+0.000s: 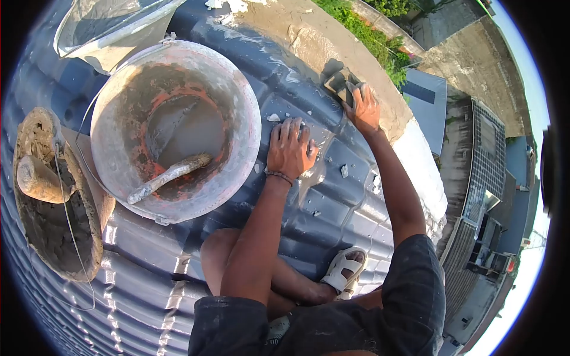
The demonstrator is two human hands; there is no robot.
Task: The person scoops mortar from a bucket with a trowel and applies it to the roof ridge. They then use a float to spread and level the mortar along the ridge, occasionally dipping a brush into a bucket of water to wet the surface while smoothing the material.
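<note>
My left hand (291,148) rests on the blue roof tiles (332,199), fingers stretched out and holding nothing. A grey-brown, sponge-like block (340,84) is gripped in my right hand (363,110), against the smeared mortar edge (314,44) of the roof; its exact kind is unclear. Left of my left hand stands a mortar-stained bucket (237,113) with grey watery liquid at its bottom. A brush (169,176) leans inside it, bristles toward the liquid.
At the far left, a mortar-caked container (89,237) holds a tool with a rounded handle (41,179). Another pale bucket (119,44) is at upper left. Mortar crumbs (344,171) dot the tiles. Beyond the roof edge, plants (380,44) and lower buildings (475,154) appear.
</note>
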